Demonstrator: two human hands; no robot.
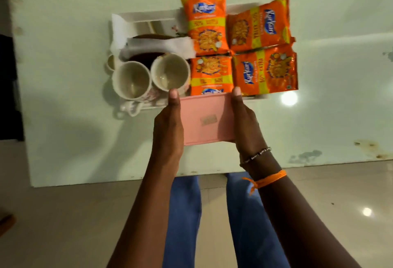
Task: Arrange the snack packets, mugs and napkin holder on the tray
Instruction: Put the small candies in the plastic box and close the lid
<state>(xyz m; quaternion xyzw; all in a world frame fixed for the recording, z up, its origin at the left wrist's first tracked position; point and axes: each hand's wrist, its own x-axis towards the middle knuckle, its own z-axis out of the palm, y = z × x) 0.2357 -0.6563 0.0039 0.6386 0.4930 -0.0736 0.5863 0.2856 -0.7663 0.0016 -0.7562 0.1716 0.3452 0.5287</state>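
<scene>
A white tray [146, 17] sits on the table. On its right half lie several orange snack packets [263, 70], laid flat side by side. At the tray's left front stand two white mugs [131, 80], open ends up, and behind them a dark napkin holder [146, 58] holds white napkins [159, 44]. My left hand [169, 127] and my right hand [244, 119] grip the two sides of a pink box [205, 119] just above the tray's near edge, partly covering one packet.
The tray rests on a pale, worn table [63, 97] whose near edge runs just in front of my legs in blue trousers [185, 214]. A third small mug [110, 62] peeks out at the tray's left side. Tiled floor lies below.
</scene>
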